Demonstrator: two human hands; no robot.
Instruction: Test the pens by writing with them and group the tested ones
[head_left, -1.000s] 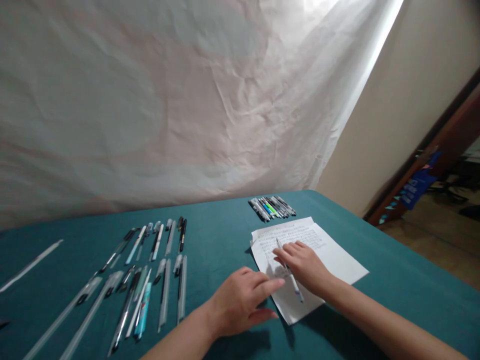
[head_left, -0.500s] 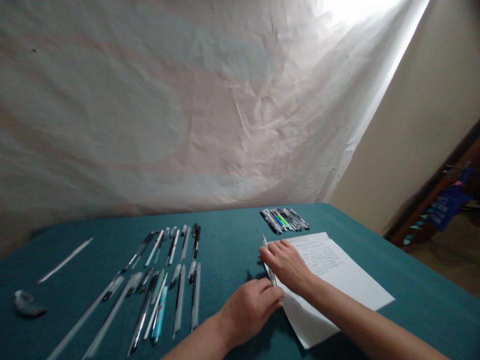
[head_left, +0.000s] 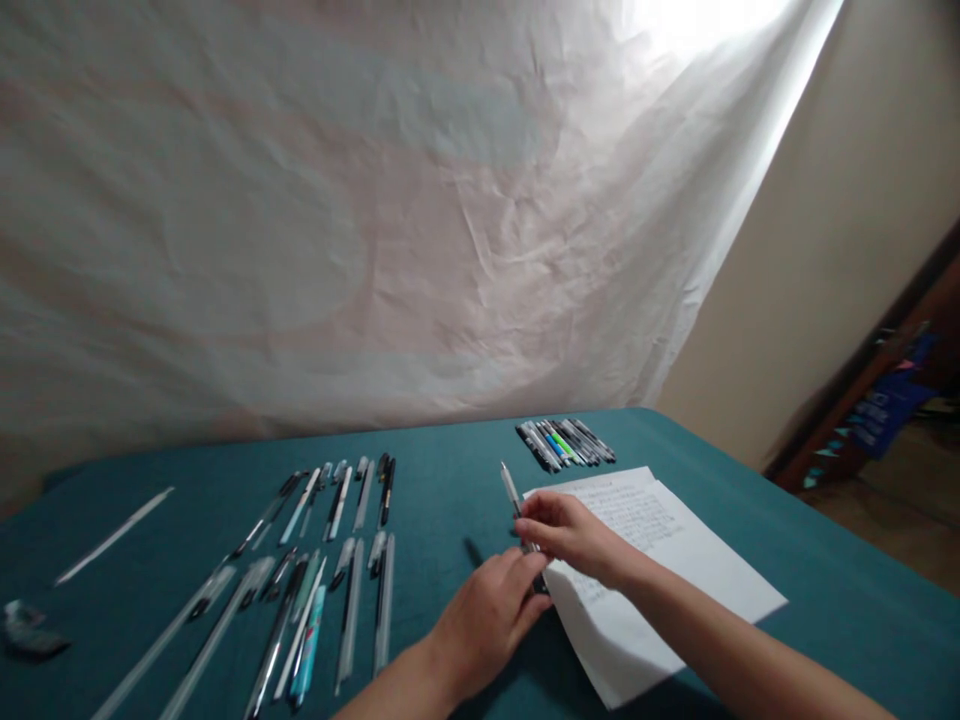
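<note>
My right hand (head_left: 574, 533) pinches a clear pen (head_left: 514, 497) near its lower end, lifted just above the teal table (head_left: 450, 480) at the left edge of a handwritten white paper (head_left: 660, 540). The pen's tip end points up and away. My left hand (head_left: 491, 610) is curled right below it, its fingertips closed on the pen's lower end, where something dark shows. Both hands meet at the paper's left edge.
Two rows of several pens (head_left: 330, 560) lie spread on the left half of the table. A tight bundle of pens (head_left: 564, 441) lies beyond the paper. A thin white stick (head_left: 112, 536) and a small grey object (head_left: 26, 628) lie far left. A creased white sheet hangs behind.
My right hand has carried the pen off the paper to the left and lifted it. My left hand has closed in on the pen's lower end. The view has shifted.
</note>
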